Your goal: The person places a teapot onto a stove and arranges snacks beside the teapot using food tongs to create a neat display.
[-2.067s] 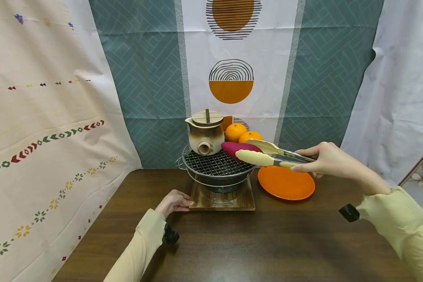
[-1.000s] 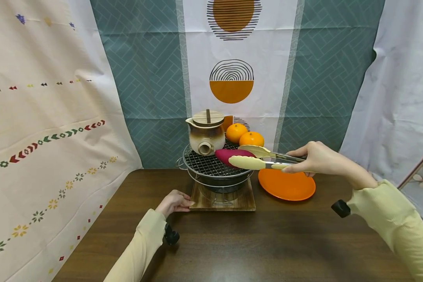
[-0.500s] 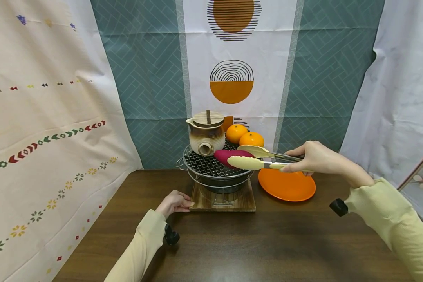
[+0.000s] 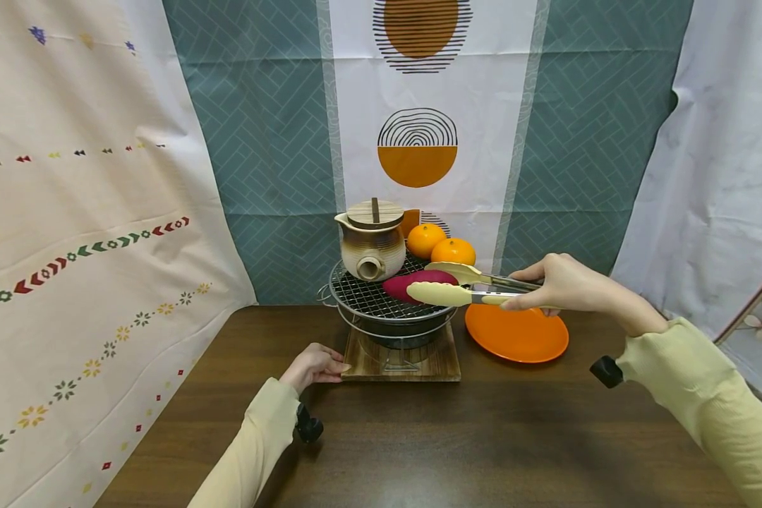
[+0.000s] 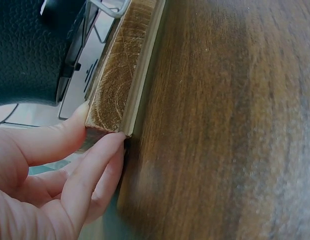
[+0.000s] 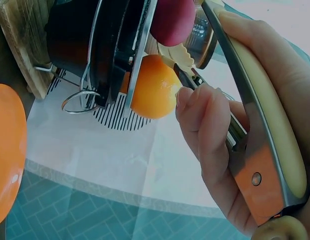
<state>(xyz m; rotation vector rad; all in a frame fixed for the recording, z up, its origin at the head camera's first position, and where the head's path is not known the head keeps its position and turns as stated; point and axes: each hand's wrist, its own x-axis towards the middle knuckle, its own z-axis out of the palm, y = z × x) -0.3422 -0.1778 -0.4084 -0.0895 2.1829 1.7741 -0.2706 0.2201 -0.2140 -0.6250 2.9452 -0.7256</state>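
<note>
My right hand point(image 4: 561, 283) holds a pair of tongs point(image 4: 444, 293) with pale yellow scalloped tips and handles. Between those tips sits a magenta sweet potato point(image 4: 395, 288), low over the front right of the wire grill rack point(image 4: 375, 300); whether it touches the mesh I cannot tell. In the right wrist view the fingers wrap around the tongs' metal arms point(image 6: 260, 145). My left hand point(image 4: 317, 363) pinches the front left corner of the square wooden board point(image 4: 441, 360) under the stove. Its thumb lies on the top edge and its fingers against the side, seen in the left wrist view.
A clay teapot point(image 4: 373, 250) with a wooden lid stands on the rack's left, side handle facing forward. Two oranges point(image 4: 454, 252) sit at the rack's back right. An orange plate point(image 4: 514, 339) lies right of the stove on the brown table point(image 4: 419, 437). Patterned curtains hang behind.
My right hand has moved left and slightly down with the tongs and sweet potato, bringing it from beside the oranges to the front of the rack. My left hand stays on the board.
</note>
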